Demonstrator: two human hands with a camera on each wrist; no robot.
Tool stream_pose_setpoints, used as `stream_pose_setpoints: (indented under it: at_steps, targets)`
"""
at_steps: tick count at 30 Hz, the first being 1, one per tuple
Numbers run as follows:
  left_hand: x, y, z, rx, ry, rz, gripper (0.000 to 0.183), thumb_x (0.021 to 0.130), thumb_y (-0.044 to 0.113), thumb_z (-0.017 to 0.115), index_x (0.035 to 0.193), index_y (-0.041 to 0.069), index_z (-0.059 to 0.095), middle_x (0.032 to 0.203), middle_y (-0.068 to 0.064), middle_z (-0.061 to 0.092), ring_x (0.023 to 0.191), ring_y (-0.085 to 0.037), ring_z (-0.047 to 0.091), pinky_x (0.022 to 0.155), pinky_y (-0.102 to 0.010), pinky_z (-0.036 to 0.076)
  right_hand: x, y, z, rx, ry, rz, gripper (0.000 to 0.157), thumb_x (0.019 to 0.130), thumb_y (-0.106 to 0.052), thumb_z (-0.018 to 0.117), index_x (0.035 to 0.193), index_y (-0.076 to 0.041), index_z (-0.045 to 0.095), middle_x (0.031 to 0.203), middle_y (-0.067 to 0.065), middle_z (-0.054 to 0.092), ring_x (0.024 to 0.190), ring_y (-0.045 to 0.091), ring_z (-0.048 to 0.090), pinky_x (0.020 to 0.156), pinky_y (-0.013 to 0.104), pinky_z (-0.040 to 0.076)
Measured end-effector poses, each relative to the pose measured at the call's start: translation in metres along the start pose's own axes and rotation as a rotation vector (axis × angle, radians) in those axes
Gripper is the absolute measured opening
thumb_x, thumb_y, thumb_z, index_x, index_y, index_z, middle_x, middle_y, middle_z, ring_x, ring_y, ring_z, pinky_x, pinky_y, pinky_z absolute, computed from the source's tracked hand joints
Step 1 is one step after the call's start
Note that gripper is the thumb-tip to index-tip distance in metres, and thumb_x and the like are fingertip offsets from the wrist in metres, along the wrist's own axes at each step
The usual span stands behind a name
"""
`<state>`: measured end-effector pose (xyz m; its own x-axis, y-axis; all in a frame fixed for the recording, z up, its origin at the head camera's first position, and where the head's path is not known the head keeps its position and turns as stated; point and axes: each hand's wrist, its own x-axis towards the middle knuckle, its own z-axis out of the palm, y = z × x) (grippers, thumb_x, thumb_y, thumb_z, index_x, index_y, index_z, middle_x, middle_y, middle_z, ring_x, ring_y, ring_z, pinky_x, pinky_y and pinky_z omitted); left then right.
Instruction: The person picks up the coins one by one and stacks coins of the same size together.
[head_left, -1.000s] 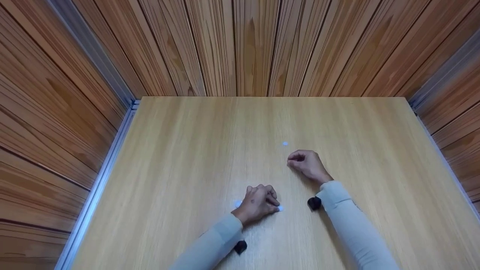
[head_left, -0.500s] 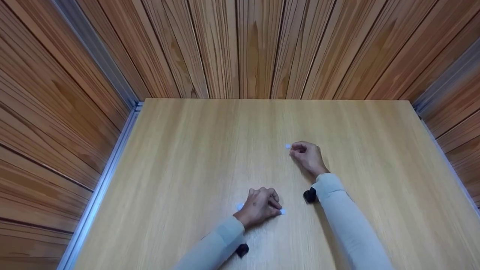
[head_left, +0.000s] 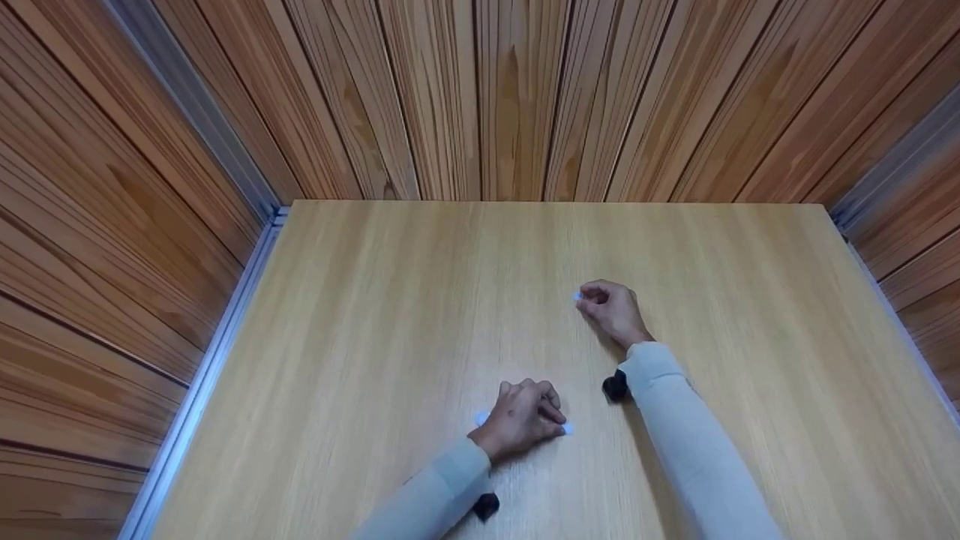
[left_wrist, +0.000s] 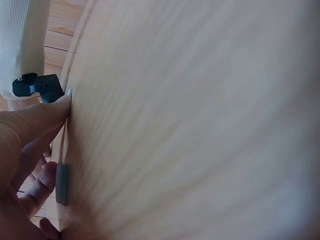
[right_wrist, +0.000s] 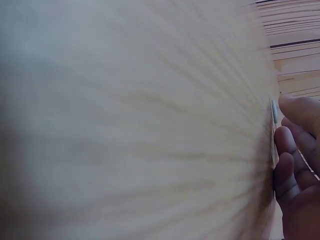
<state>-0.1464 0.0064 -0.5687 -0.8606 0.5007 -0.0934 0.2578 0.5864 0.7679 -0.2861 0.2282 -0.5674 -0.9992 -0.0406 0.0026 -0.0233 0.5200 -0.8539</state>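
Note:
Low on the tabletop, my left hand (head_left: 521, 420) pinches the edge of a small white disc (head_left: 568, 429) between thumb and fingertips. A second white disc (head_left: 481, 418) lies beside the left wrist, partly hidden by it. Farther back, my right hand (head_left: 611, 309) has its thumb and index finger at another small white disc (head_left: 577, 296) and pinches its near edge. In the right wrist view this disc (right_wrist: 274, 111) looks thin and flat against the table. The left wrist view shows a thicker disc (left_wrist: 61, 183) beside the curled fingers.
The light wood table (head_left: 390, 300) has a metal rail (head_left: 217, 337) along its left edge. Wood-plank walls (head_left: 510, 97) enclose the back and sides. Black wrist cameras (head_left: 615, 387) hang under both sleeves.
My right hand has moved forward and reached the far disc, its fingertips now at the disc's edge. The left hand stays at its disc. The head view has shifted slightly.

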Motion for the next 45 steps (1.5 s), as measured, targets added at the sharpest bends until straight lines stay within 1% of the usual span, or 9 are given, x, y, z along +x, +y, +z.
stream_pose_setpoints:
  at_steps: [4, 8, 10, 15, 22, 30, 39, 43, 45]
  targets:
    - [-0.001, 0.001, 0.002, -0.021, 0.007, -0.022, 0.026, 0.08, 0.019, 0.085, 0.094, 0.024, 0.063, 0.078, 0.029, 0.066, 0.089, 0.004, 0.052, 0.084, -0.034, 0.027, 0.001, -0.001, 0.0, -0.019, 0.001, 0.005, 0.026, 0.093, -0.006, 0.07, 0.117, 0.003, 0.069, 0.109, 0.017, 0.069, 0.094, 0.025, 0.06, 0.079, 0.03, 0.047]
    - [0.0, 0.001, 0.002, 0.0, 0.011, 0.003, 0.026, 0.08, 0.02, 0.085, 0.094, 0.023, 0.063, 0.079, 0.028, 0.068, 0.087, 0.005, 0.051, 0.083, -0.032, 0.027, 0.003, 0.0, 0.0, -0.027, -0.014, 0.008, 0.024, 0.094, -0.008, 0.069, 0.116, 0.002, 0.069, 0.109, 0.017, 0.07, 0.097, 0.027, 0.063, 0.085, 0.038, 0.049]
    - [0.0, 0.0, 0.001, 0.01, 0.011, 0.015, 0.026, 0.08, 0.021, 0.085, 0.094, 0.022, 0.063, 0.08, 0.028, 0.069, 0.084, 0.004, 0.05, 0.082, -0.032, 0.027, 0.004, 0.0, 0.0, -0.028, -0.018, 0.013, 0.023, 0.094, -0.008, 0.07, 0.114, 0.001, 0.07, 0.107, 0.016, 0.071, 0.096, 0.027, 0.063, 0.085, 0.04, 0.05]
    - [0.001, 0.0, -0.001, 0.009, 0.012, 0.015, 0.026, 0.08, 0.021, 0.085, 0.094, 0.023, 0.063, 0.08, 0.028, 0.069, 0.088, 0.005, 0.051, 0.082, -0.032, 0.027, 0.006, -0.003, 0.002, -0.031, -0.014, 0.027, 0.018, 0.093, -0.007, 0.071, 0.109, 0.001, 0.072, 0.103, 0.015, 0.071, 0.093, 0.026, 0.064, 0.081, 0.037, 0.05]
    - [0.0, 0.0, -0.003, -0.011, 0.01, 0.018, 0.025, 0.081, 0.02, 0.084, 0.095, 0.022, 0.064, 0.08, 0.027, 0.069, 0.097, 0.004, 0.055, 0.084, -0.033, 0.027, 0.003, -0.004, 0.0, -0.039, -0.036, 0.036, 0.014, 0.092, -0.006, 0.071, 0.105, 0.0, 0.072, 0.1, 0.014, 0.071, 0.091, 0.025, 0.063, 0.079, 0.034, 0.049]
    - [-0.002, -0.001, -0.003, -0.025, -0.003, 0.03, 0.024, 0.082, 0.019, 0.083, 0.096, 0.022, 0.064, 0.082, 0.027, 0.069, 0.094, 0.004, 0.055, 0.086, -0.034, 0.028, -0.004, -0.004, -0.002, -0.085, -0.068, 0.021, 0.012, 0.091, -0.005, 0.072, 0.102, -0.002, 0.073, 0.096, 0.01, 0.071, 0.088, 0.023, 0.063, 0.077, 0.032, 0.048]
    - [0.0, -0.001, -0.002, -0.001, 0.01, 0.034, 0.024, 0.081, 0.021, 0.085, 0.093, 0.021, 0.064, 0.079, 0.026, 0.07, 0.092, 0.003, 0.053, 0.086, -0.034, 0.027, -0.01, -0.006, -0.004, -0.089, -0.122, 0.019, 0.016, 0.092, -0.004, 0.07, 0.107, 0.001, 0.071, 0.099, 0.012, 0.069, 0.09, 0.023, 0.061, 0.078, 0.033, 0.048]
    - [0.0, -0.001, -0.002, -0.003, 0.01, 0.044, 0.024, 0.081, 0.02, 0.085, 0.093, 0.021, 0.064, 0.08, 0.026, 0.07, 0.096, 0.003, 0.056, 0.085, -0.034, 0.027, -0.013, -0.006, -0.004, -0.099, -0.132, -0.006, 0.016, 0.092, -0.003, 0.07, 0.107, 0.003, 0.07, 0.098, 0.013, 0.069, 0.089, 0.023, 0.062, 0.078, 0.032, 0.048]
    - [-0.001, -0.001, -0.002, -0.003, 0.009, 0.04, 0.024, 0.081, 0.02, 0.085, 0.093, 0.021, 0.064, 0.08, 0.026, 0.07, 0.094, 0.003, 0.055, 0.084, -0.034, 0.027, -0.015, -0.007, -0.004, -0.115, -0.135, -0.03, 0.015, 0.092, -0.002, 0.07, 0.106, 0.003, 0.07, 0.098, 0.013, 0.068, 0.089, 0.023, 0.062, 0.077, 0.031, 0.048]
